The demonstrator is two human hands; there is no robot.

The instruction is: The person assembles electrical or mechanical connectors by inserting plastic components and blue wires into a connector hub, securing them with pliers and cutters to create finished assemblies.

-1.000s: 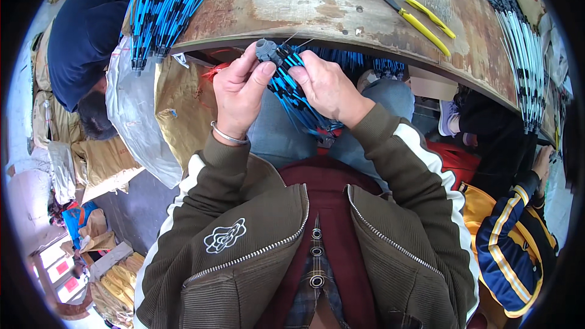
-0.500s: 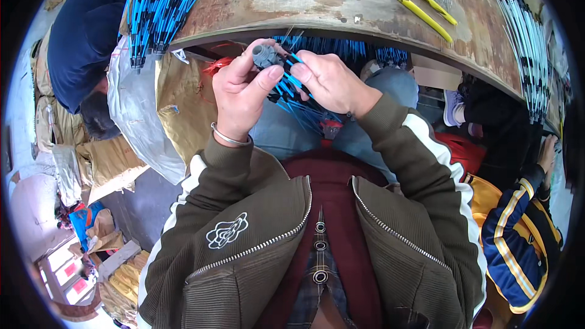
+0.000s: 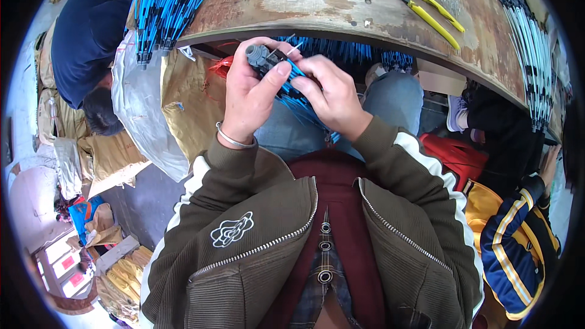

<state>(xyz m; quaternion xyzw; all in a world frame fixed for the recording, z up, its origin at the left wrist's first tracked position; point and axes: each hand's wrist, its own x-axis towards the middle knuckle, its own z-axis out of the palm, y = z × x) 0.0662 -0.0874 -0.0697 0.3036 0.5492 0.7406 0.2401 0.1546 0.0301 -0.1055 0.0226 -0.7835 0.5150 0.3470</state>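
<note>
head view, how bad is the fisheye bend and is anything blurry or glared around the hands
Head view: strong fisheye, the table edge bows into an arc and a black rim rings the picture. Light is soft daylight, with no hard shadows. The left hand, right hand and grey connector are sharp; things near the rim look squeezed and softer. Mild sheen on the plastic sheet, no real glare.

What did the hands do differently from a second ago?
The left hand and right hand drew a little closer together, keeping hold of the grey connector and its blue wires. The left thumb now presses across the connector. Nothing was let go. The yellow-handled pliers stayed on the worn table.
</note>
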